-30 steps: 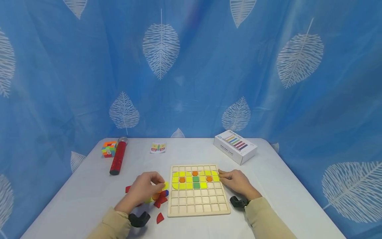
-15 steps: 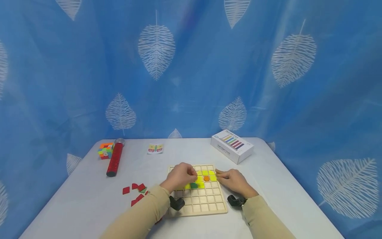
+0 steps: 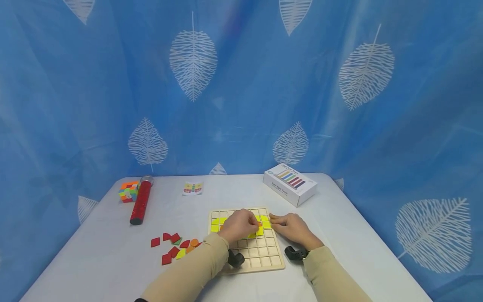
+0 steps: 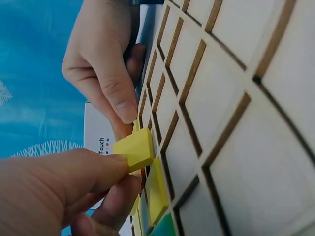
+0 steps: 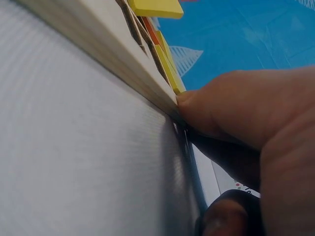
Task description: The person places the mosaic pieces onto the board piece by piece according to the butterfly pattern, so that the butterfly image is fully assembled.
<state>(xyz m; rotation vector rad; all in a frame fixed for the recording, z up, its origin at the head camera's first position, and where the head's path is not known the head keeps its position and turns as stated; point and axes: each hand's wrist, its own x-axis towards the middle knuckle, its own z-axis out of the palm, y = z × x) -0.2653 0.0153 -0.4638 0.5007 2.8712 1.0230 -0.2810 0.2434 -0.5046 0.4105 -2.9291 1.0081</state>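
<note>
My left hand (image 3: pixel 238 225) is over the upper part of a wooden grid board (image 3: pixel 265 261), pinching a yellow square tile (image 4: pixel 138 149) between thumb and fingers. That tile is tilted just above the cells in the left wrist view. At the board's right edge, my right hand (image 3: pixel 295 229) grips the rim, with its thumb (image 5: pixel 197 105) on the edge. Yellow tiles (image 3: pixel 266 224) fill several upper cells, and a green tile (image 4: pixel 165 227) shows in the left wrist view. My left hand hides the middle of the pattern.
Loose red tiles (image 3: pixel 155 242), orange discs (image 3: pixel 194 243) and a yellow piece (image 3: pixel 181 253) lie left of the board. Farther back are a puzzle cube (image 3: pixel 128 191), a red tube (image 3: pixel 141 202), a butterfly picture card (image 3: pixel 193 188) and a white box (image 3: pixel 290 184).
My left hand has moved right from the loose pile to above the board, carrying a yellow tile. My right hand stays at the board's right edge.
</note>
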